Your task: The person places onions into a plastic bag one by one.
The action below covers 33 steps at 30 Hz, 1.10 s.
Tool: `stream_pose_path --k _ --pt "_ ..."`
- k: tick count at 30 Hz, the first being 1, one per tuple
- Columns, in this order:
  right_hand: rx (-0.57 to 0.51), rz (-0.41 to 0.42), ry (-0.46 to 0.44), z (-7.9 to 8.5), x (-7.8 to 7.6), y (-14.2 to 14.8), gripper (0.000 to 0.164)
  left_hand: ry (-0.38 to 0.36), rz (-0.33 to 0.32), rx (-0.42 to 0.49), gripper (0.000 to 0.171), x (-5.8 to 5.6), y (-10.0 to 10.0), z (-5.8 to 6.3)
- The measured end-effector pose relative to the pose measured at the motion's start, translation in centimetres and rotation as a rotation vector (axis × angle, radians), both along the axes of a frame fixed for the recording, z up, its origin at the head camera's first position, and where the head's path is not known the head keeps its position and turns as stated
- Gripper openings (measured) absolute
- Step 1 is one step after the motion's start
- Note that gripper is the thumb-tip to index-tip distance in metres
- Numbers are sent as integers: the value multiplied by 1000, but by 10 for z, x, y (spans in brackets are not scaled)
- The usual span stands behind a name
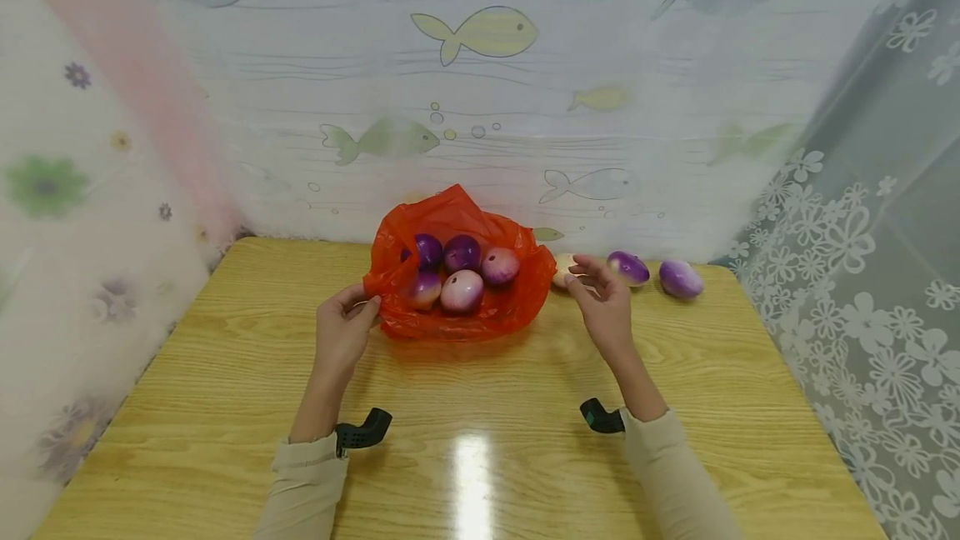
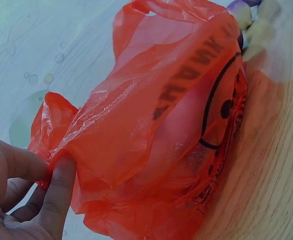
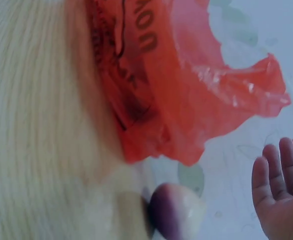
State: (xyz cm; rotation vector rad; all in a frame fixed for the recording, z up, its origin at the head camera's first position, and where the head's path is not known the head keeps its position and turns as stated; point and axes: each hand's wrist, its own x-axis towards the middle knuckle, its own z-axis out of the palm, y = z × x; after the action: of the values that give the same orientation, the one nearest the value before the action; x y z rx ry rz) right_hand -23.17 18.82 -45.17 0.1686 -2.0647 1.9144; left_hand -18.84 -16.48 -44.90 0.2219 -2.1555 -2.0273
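A red plastic bag (image 1: 465,325) lies with its mouth spread, holding several round purple-and-white vegetables (image 1: 462,292) that resemble turnips. My left hand (image 1: 343,332) pinches the bag's left edge between thumb and fingers; the left wrist view shows the thin red film gathered there. Just off the bag's right side, my right hand (image 1: 609,311) has its fingers loosely bent and holds nothing. Behind its fingertips sits a pale vegetable (image 1: 562,272), partly hidden. In the right wrist view the fingers (image 3: 274,172) stand apart from the bag (image 3: 186,100), with a purple-and-white vegetable (image 3: 174,212) below it.
Two more purple vegetables lie to the right, one beside my right hand (image 1: 628,268) and another farther out (image 1: 681,280). The wooden table (image 1: 480,407) meets a fish-patterned curtain (image 1: 480,107) at the back. A flowered curtain (image 1: 885,340) hangs along the right.
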Motion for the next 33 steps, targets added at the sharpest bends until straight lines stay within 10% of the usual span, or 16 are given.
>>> stream_pose_path --k 23,33 --pt "146 -151 -268 -50 -38 39 70 -11 4 28 29 -1 -2 -1" --pt "318 -49 -390 -53 -59 43 94 -17 5 26 29 -1 -3 -2"
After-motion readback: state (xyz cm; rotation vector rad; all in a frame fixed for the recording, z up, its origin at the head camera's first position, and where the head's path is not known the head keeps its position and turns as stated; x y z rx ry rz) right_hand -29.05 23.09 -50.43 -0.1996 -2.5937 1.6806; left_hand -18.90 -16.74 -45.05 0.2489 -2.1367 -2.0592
